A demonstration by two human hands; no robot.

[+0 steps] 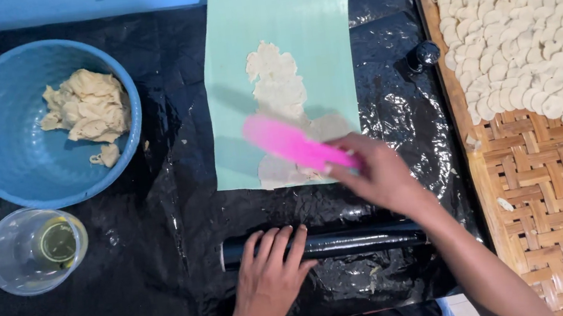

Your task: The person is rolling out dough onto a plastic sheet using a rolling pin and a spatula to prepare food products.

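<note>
Bare black plastic sheeting (166, 263) offers open passage between a blue plastic bowl (4, 140) and a pale green mat (295, 29); a black cylindrical roller (348, 242) and a woven bamboo tray (550, 219) block the near and right sides.

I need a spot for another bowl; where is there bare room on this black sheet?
Bare patches: black sheet between blue bowl and green mat; the near-left corner below the clear cup. Crowded: the mat's lower end, with right hand and pink scraper, and the woven tray of dough pieces.
</note>
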